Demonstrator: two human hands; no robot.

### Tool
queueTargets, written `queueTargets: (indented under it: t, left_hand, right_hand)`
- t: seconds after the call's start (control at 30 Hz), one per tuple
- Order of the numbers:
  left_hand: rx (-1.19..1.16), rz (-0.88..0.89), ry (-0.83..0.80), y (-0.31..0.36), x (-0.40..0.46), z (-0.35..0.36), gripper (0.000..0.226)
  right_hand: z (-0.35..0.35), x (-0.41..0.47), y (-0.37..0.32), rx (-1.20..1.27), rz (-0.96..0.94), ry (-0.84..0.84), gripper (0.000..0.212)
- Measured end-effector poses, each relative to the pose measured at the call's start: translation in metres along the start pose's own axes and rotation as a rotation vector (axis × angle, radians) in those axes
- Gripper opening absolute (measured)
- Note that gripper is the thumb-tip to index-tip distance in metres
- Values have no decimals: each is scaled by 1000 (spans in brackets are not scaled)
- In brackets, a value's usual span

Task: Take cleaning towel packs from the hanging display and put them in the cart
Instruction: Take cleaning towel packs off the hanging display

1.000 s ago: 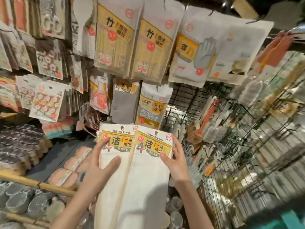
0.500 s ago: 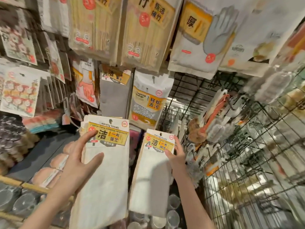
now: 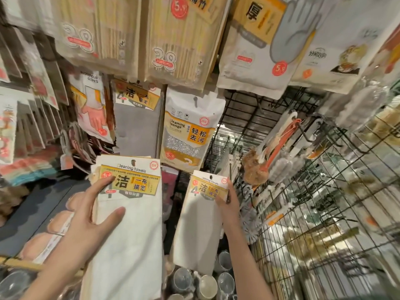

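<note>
Left towel pack (image 3: 129, 213): "Cleaning towels" | sponge pack (image 3: 188, 135): "Cleaning sponge" | chopstick packs (image 3: 173, 40): "38" | glove pack (image 3: 92, 105): "GLOVES"

The two towel packs (image 3: 129, 213) have been drawn apart.

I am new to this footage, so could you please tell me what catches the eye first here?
Two white towel packs with yellow labels fill the lower middle: the left hand holds the larger stack, and the right hand pinches a single pack beside it. Above hang big chopstick packs and a sponge pack, with a black wire rack on the right.
</note>
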State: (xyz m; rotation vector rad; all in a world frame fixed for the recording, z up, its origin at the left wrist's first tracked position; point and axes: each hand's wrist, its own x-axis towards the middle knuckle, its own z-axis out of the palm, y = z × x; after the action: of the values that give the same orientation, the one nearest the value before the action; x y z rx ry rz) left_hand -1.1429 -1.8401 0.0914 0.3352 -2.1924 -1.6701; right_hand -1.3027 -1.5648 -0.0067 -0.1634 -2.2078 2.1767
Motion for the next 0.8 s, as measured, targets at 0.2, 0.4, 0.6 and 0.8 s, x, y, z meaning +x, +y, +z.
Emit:
queueTargets:
  t: [0.2, 0.4, 0.6, 0.8]
  left_hand:
    - [-22, -11, -14, -4, 4, 4, 67]
    - [-25, -15, -7, -6, 4, 6, 66]
    - [-20, -6, 5, -10, 2, 4, 67]
    - [-1, -10, 6, -9, -3, 4, 71]
  right_hand:
    - [-7, 2, 14, -6, 18, 21, 61]
    - [2, 18, 11, -12, 30, 26, 66]
    - [8, 36, 17, -177, 4, 29, 72]
    - [19, 54, 25, -374, -45, 109, 75]
